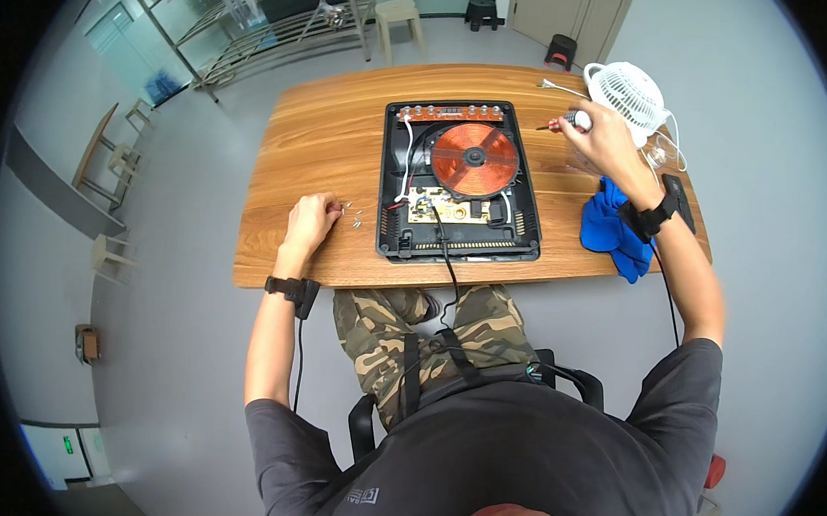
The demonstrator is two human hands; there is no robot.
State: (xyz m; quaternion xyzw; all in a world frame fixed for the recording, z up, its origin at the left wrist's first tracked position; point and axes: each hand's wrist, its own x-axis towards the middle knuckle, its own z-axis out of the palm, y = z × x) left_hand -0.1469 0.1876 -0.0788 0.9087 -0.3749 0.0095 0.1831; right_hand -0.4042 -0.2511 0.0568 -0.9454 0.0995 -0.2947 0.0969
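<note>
Our right hand (608, 142) grips screwdriver (557, 125), fingers curled round it, near fan (628, 92). Left hand (312, 221) beside screws (357, 223), fingertips bunched; whether pinching one, we cannot tell. Open cooker (463, 179) on table (322, 125) between hands.

Open black cooktop (415, 170) flat, copper coil (454, 166) bared; small pieces (357, 224), likely screws, left; red-handled screwdriver (556, 125) raised, right.

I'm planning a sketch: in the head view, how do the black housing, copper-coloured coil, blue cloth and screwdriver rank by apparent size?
1. Black housing
2. Copper-coloured coil and blue cloth: too alike to rank
3. Screwdriver
</note>
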